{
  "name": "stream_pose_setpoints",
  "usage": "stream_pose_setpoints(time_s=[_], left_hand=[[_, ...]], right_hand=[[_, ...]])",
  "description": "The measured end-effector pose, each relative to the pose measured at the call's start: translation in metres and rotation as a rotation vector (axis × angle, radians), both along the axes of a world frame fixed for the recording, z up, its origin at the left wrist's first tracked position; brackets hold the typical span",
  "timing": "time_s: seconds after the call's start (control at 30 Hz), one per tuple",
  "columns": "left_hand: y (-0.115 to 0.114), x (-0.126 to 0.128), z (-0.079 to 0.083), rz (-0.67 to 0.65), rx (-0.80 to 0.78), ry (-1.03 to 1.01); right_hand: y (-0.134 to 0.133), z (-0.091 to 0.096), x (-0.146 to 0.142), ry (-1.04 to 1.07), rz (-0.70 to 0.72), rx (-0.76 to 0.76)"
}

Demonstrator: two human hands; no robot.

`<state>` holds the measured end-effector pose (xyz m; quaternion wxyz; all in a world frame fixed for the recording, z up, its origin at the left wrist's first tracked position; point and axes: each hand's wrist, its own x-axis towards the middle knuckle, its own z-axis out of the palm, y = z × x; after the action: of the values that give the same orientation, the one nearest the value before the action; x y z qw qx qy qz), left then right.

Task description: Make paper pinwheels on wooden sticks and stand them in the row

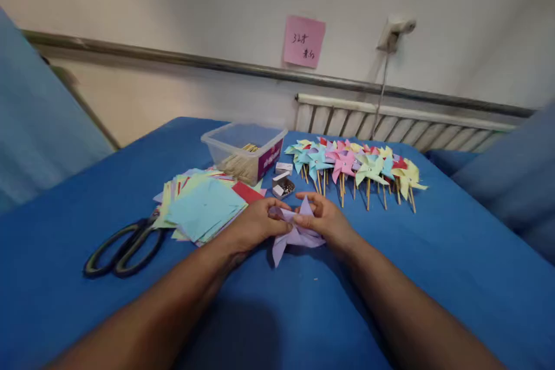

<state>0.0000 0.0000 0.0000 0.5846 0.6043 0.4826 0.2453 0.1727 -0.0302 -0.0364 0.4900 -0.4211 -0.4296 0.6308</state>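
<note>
The fingers [277,206] of my left hand [255,224] and right hand [323,217] are closed on the lilac paper [295,238], pinching its folded points together at the centre, as far as I can tell. It sits mid-worktop [433,254], nearer the front edge. A firm pinch with the points squarely overlapped would serve best. Paper squares [203,208] and scissors [124,248] lie toward the left edge, and the pinwheels [355,167] toward the far edge.

Our left hand [254,225] and right hand [323,218] pinch a folded purple paper [295,236] between them, with its lower edge on the blue bench [433,254]. A stack of coloured squares [203,208] lies at 10 o'clock of the paper. The scissors [124,248] lie at 9 o'clock, beyond the stack. A clear plastic box [243,150] stands at 11 o'clock. The pinwheels [355,167] lie in a row at 1 o'clock.
</note>
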Motion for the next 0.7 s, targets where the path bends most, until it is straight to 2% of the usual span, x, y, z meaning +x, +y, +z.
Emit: stream_pose_setpoints(time_s=[0.13,0.27,0.37,0.5,0.63,0.7], left_hand=[[-0.005,0.002,0.007,-0.040,-0.002,0.048],[-0.005,0.003,0.007,-0.001,-0.009,0.015],[-0.004,0.004,0.003,0.090,-0.012,-0.083],[-0.006,0.009,-0.001,0.246,-0.121,-0.328],[-0.015,0.016,-0.004,0.251,-0.296,-0.496],[-0.019,0.020,-0.006,0.247,-0.331,-0.563]], right_hand=[[0.000,0.000,-0.002,-0.050,0.073,0.027],[0.000,-0.001,-0.004,-0.056,0.046,0.057],[0.001,-0.001,-0.010,-0.050,-0.111,0.059],[0.001,-0.001,-0.022,0.114,-0.371,0.037],[0.002,-0.005,-0.027,0.216,-0.539,0.036],[0.002,-0.006,-0.030,0.232,-0.585,0.042]])
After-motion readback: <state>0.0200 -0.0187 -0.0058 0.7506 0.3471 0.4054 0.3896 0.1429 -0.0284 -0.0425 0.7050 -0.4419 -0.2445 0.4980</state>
